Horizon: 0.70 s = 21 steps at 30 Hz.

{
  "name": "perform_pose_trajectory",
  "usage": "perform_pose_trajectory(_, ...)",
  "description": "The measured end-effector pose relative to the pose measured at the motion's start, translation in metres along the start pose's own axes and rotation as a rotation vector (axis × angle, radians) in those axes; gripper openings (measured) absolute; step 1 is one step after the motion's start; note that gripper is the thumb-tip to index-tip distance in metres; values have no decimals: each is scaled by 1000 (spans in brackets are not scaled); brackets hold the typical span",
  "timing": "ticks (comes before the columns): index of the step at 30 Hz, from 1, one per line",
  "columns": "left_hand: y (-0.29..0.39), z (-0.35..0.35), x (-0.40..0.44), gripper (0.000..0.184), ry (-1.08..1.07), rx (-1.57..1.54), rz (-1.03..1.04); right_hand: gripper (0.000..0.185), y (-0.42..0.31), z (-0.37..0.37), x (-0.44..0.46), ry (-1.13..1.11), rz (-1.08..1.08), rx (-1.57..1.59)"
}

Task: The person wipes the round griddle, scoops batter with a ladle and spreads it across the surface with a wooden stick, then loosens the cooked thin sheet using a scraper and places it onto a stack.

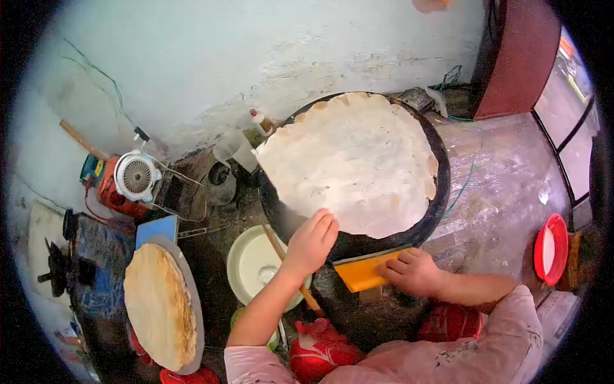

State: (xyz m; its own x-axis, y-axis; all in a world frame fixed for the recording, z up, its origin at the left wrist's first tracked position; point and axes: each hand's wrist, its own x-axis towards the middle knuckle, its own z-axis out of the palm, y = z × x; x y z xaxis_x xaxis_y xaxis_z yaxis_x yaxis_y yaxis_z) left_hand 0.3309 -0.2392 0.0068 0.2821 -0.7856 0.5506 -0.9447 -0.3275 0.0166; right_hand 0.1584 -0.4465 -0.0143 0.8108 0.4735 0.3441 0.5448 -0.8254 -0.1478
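Yellow scraper (358,274) sits clamped in the right hand (414,272); the left hand (312,243) touches the near edge of the sheet (352,166) on the griddle (442,168), pinch unclear; one-sided pulling could tear it.

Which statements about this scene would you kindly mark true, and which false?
The right hand holds a yellow tool. True.
The left hand also grips the yellow tool. False: it is at the near edge of the large flatbread.
The large flatbread lies on a dark round griddle. True.
The red bowl is left of the griddle. False: it is to the right.
A stack of flatbreads is at the picture's left. True.
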Motion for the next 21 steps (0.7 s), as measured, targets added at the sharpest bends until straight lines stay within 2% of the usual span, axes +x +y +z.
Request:
perform_pose_trajectory(2, 3, 7, -5, 20, -6, -97, -183, 31, 4, -4, -19, -45, 64, -5)
perform_pose_trajectory(5, -16, 21, -1, 11, 210, -191, -395, 28, 16, -2, -28, 50, 115, -93)
perform_pose_trajectory(8, -44, 13, 29, 14, 185, -421, -818, 30, 35, 11, -11, -41, 118, -147)
perform_pose_trajectory(12, -83, -11, 76, 15, 290, -449, -861, 20, 88, 35, 35, 98, 166, -134)
perform_pose_trajectory(14, -92, -28, 95, 13, 338, -369, -765, 11, 108, 26, 58, 198, 214, -181)
perform_pose_trajectory(18, -61, -76, 109, 10, 389, -182, -590, 14, 108, 6, 55, 177, 279, -180)
perform_pose_trajectory(19, -49, -78, 100, 10, 388, -181, -589, 22, 100, 2, 45, 116, 266, -200)
perform_pose_trajectory(20, -36, -79, 89, 12, 382, -106, -496, 30, 93, 1, 32, 55, 251, -221)
perform_pose_trajectory(21, -23, -78, 76, 16, 374, -31, -401, 34, 86, 3, 15, 221, 169, -147)
